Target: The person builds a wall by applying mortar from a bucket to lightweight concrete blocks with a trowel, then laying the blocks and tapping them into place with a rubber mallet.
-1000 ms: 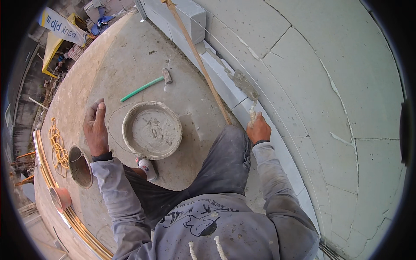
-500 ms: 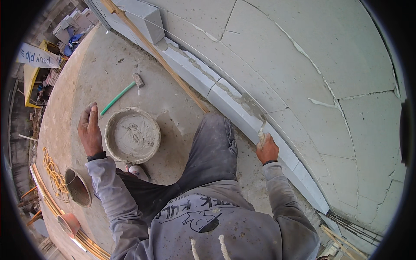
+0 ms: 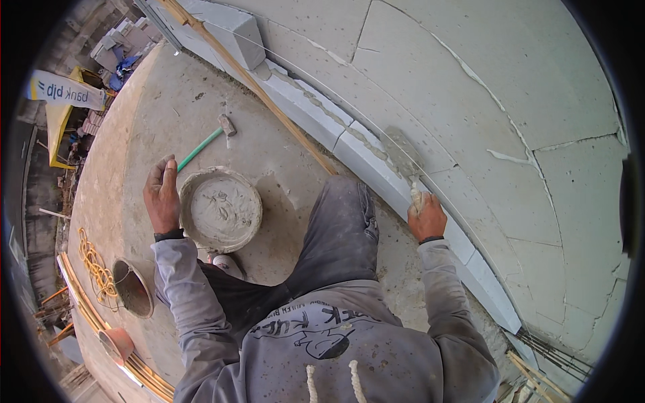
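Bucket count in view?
3: the mortar bucket beside the left hand; a grey-brown bucket lower left of it; a small orange bucket below that. Others may be hidden.

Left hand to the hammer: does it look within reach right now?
Probably yes: the left hand looks empty, the hammer lies just beyond it in view, with the bucket off to the right, not between. Height is hard to judge.

The wooden pole (image 3: 230, 62) is cut off at eleven o'clock; at three, the trowel handle (image 3: 416, 195) is partly covered by the right hand (image 3: 428, 219)
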